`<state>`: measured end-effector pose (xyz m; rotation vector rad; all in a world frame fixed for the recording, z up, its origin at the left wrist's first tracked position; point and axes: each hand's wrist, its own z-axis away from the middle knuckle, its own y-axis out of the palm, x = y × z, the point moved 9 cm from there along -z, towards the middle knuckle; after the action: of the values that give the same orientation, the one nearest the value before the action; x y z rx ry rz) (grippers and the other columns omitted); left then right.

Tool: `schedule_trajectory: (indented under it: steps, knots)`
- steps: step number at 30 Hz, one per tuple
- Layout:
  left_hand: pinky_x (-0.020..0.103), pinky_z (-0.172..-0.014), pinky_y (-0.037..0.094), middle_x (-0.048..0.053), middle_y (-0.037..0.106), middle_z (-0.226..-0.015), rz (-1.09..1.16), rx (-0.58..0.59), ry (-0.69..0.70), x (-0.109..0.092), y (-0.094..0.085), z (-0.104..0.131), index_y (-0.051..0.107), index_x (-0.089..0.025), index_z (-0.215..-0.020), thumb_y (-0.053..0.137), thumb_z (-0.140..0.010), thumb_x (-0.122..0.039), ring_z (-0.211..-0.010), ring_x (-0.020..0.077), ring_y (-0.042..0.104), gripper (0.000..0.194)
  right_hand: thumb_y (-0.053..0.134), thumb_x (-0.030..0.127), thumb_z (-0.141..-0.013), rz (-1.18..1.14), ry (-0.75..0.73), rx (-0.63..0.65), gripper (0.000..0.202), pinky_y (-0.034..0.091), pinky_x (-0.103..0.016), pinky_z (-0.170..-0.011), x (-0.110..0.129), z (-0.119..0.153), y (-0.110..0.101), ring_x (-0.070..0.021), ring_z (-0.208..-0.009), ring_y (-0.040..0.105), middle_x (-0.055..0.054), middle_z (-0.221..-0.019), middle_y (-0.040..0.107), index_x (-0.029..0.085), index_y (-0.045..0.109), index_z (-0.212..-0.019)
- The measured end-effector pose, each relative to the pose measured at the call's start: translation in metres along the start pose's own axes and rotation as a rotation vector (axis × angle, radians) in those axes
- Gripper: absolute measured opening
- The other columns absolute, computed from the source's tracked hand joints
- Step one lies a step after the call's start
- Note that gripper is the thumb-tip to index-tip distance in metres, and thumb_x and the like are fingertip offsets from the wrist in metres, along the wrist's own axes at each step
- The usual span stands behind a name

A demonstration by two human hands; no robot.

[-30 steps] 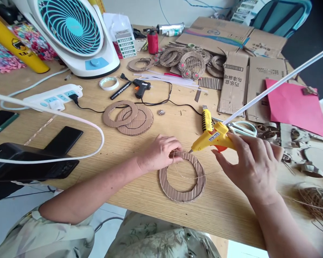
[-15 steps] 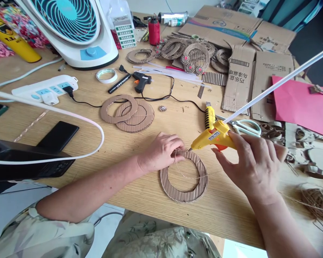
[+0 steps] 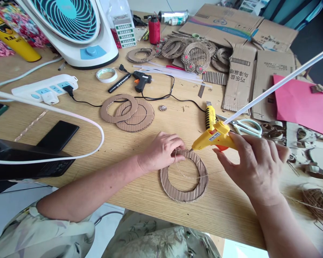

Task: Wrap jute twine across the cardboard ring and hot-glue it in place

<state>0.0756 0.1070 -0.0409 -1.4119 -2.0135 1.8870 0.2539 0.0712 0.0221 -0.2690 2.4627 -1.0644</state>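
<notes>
Head view: yellow glue gun (image 3: 214, 138) in right hand (image 3: 255, 166).

Parts my head view loses
I can't read the yellow gun (image 3: 211, 138)'s label (tiny print); the left hand (image 3: 164, 151) hides part of the ring (image 3: 184, 195) and its grip on the twine (image 3: 190, 177); the top edge crops the fan (image 3: 67, 21).

The single view looks out from the person's head, forward and down past the lap (image 3: 150, 238) onto the wooden table (image 3: 231, 218). It sits near enough that the left hand (image 3: 164, 151), the right hand (image 3: 258, 166) and the upright-facing cardboard ring (image 3: 184, 196) show large (the fan (image 3: 67, 21), farther off, is cut by the top edge), while the pale wall (image 3: 148, 5) closes the far side.
</notes>
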Motion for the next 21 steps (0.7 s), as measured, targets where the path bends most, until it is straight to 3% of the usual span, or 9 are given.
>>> schedule_trajectory:
  steps: [21]
  knots:
    - [0.032, -0.083, 0.038, 0.000, 0.071, -0.095, 0.002, 0.010, 0.000, 0.0014, 0.0007, -0.0003, 0.060, -0.018, -0.092, 0.086, -0.077, -0.026, -0.090, 0.0183, 0.066, 0.031, 0.075, 0.043, -0.082, 0.000, -0.031, -0.025, 0.052, 0.032, -0.038, -0.077, 0.0011, -0.0015, -0.0063, -0.0215, -0.075, 0.053, -0.008, -0.097, 0.069, 0.017, 0.060, -0.124]
